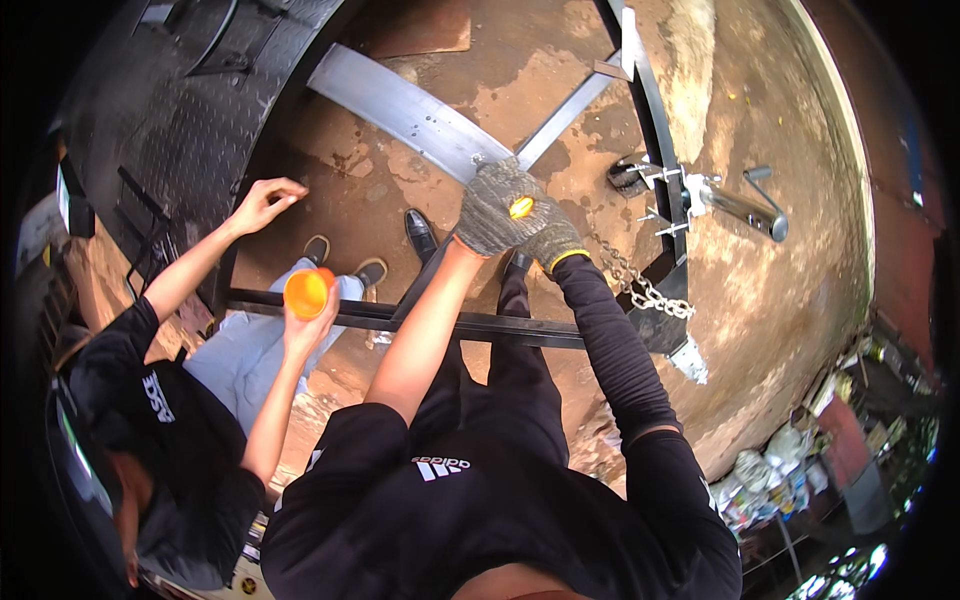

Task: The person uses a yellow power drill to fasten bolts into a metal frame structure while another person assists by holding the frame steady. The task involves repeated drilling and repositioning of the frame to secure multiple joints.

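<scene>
Left hand (494, 210) meets right hand (553, 243) by the broad grey bar (410, 112) (can't tell either grip), apparently mid-adjustment, next move wanting steadiness.

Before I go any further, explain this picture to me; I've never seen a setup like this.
There is no machine arm here. The picture comes from a wide fisheye camera worn on a person's head and looking down, so straight edges bend toward the rim. The wearer's left hand and right hand, both in grey knit gloves, meet near the middle, by the near end of a flat silver bar. A yellow-orange patch shows at the left one; I can't tell what it is, or what they hold. Around them runs a black metal frame over brown ground, with a chain and a crank-handled tube on the right. At the left, a co-worker's hand holds an orange cup.
</scene>
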Available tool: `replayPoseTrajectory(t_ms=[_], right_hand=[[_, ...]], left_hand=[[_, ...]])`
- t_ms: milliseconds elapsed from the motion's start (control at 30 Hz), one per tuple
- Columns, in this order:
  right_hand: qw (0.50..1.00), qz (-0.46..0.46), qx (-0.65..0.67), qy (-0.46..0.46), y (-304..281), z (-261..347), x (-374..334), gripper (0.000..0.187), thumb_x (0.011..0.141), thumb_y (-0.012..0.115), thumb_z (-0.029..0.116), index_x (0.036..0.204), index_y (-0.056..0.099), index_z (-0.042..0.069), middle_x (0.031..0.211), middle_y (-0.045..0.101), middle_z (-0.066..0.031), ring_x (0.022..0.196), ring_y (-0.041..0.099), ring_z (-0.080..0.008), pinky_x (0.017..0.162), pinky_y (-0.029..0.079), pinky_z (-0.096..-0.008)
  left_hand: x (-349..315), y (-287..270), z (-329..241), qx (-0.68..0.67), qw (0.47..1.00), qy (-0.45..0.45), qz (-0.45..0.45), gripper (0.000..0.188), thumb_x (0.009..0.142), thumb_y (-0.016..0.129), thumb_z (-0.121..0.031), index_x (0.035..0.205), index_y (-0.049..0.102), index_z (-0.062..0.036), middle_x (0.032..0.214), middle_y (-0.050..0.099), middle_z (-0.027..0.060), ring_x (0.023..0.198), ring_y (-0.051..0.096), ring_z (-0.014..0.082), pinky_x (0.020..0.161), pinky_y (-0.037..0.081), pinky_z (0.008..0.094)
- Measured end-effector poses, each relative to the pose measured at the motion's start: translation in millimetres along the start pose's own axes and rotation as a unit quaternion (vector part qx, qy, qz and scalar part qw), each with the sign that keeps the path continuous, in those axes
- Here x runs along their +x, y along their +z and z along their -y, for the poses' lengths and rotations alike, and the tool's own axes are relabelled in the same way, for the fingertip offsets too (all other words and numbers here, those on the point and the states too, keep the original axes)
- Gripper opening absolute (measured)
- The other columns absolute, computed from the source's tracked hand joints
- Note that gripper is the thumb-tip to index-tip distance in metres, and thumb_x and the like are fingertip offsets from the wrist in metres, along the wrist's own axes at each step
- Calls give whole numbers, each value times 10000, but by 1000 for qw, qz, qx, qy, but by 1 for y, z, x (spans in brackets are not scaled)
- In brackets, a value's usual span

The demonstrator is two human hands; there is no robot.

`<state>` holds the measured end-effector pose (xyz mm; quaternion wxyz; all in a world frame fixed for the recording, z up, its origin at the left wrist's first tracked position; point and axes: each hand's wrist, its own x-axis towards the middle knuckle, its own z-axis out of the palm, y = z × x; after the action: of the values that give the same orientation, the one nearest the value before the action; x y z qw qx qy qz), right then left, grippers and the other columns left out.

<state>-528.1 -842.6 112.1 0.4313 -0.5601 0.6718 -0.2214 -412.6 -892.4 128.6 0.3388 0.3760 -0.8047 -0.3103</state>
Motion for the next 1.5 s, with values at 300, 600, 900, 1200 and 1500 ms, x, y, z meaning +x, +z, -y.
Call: replayPoseTrajectory(t_ms=[300,600,900,1200,1500], right_hand=[[991,35,127,5,18,-21,11,450,687,627,308,1026,528,29,987,576,-173,928,550,-287,781,432,-333],[988,117,35,-98,1,5,4,484,721,612,143,1145,437,-12,1181,477,-121,1104,434,-182,940,319,-272],[911,128,368,132,5,-21,1,563,719,617,132,1207,360,20,1231,426,-86,1136,397,-184,965,291,-297],[987,145,13,-61,2,-27,-4,511,742,557,187,1204,382,56,1242,419,-73,1143,385,-206,965,257,-356],[990,138,6,9,4,3,20,566,727,633,134,1188,339,-13,1181,461,-106,1112,423,-193,956,295,-304]], left_hand=[[-1,2,5,6,998,-1,-65,173,586,661,-177,707,574,-89,718,567,84,692,543,279,723,424,391],[-4,2,9,25,997,-19,-77,197,618,578,-308,668,563,-117,647,527,75,646,515,251,631,381,384],[1,-6,5,-47,997,-22,-49,242,612,623,-227,814,592,-98,768,570,60,772,549,262,694,431,374],[2,-3,16,-45,997,23,-51,281,627,611,-246,862,601,-91,857,591,73,876,546,269,823,402,392],[14,-4,31,-77,980,-5,-183,202,597,572,-273,720,584,-113,672,563,53,659,549,242,597,421,354]])
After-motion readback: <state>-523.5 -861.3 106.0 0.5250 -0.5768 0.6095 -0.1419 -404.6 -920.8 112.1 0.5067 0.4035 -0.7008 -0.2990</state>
